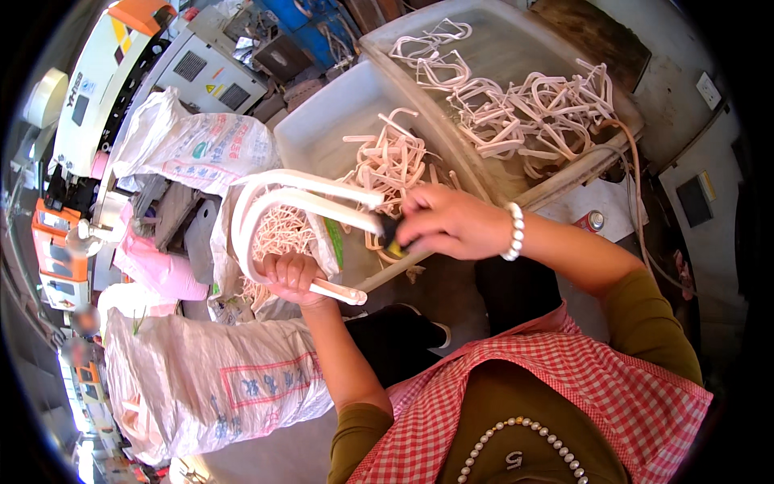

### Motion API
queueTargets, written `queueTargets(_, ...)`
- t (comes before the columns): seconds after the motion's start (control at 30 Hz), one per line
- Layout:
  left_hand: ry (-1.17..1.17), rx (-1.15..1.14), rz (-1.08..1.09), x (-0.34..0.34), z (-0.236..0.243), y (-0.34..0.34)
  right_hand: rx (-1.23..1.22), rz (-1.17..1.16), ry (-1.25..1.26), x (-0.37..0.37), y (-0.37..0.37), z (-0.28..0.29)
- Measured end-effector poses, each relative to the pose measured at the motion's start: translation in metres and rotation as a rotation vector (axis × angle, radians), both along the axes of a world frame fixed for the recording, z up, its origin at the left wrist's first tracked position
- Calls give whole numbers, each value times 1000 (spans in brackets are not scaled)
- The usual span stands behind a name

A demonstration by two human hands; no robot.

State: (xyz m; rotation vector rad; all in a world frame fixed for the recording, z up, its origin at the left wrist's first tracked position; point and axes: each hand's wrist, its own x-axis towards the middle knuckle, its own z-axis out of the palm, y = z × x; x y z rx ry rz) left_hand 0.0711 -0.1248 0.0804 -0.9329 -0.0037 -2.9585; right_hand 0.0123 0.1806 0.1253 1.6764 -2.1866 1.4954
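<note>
Pale pink, U-shaped plastic pieces (278, 194), at least two side by side, are held up in front of me. My left hand (292, 274) is closed around their lower arms, near the bend. The ends of their upper arms point right, toward my right hand (459, 226). That hand is closed on a small black-and-yellow tool (393, 239), which meets the end of one piece. Motion blurs the tool and the fingertips, so its exact kind is unclear. Behind the hands, a pile of similar curved pieces (391, 165) lies in the nearer white tub (322, 105).
A second tub (516, 20) at the back right holds tangled curved pieces (524, 109). An open sack (329, 262) of pink pieces stands beyond my left hand. Another woven sack (218, 387) is at left. A can (592, 220) and a hose (637, 177) are at right.
</note>
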Motion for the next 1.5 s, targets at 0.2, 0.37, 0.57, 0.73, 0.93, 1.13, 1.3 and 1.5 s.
queueTargets(0.2, -36, 26, 23, 15, -3, -7, 80, -266, -64, -3, 30, -21)
queueTargets(0.37, -391, -75, 229, 22, 4, 9, -258, -261, -152, -6, -8, 28)
queueTargets(0.57, -978, -404, 623, 3, 58, 90, -130, -51, -8, 4, -87, 30)
queueTargets(0.73, -782, -425, 499, 9, 22, 48, 13, -9, 156, 25, -93, -9)
queueTargets(0.93, -790, -332, 536, 23, 24, 36, 375, -11, 342, 11, -37, -41)
queueTargets(1.13, -702, -236, 420, 26, 26, 35, 278, -307, -73, -44, -9, -50)
queueTargets(1.3, -675, -303, 370, 18, 10, 45, -112, -198, -176, -17, -50, 6)
queueTargets(1.5, -842, -464, 444, 4, 17, 72, 45, 19, 16, 2, -72, -17)
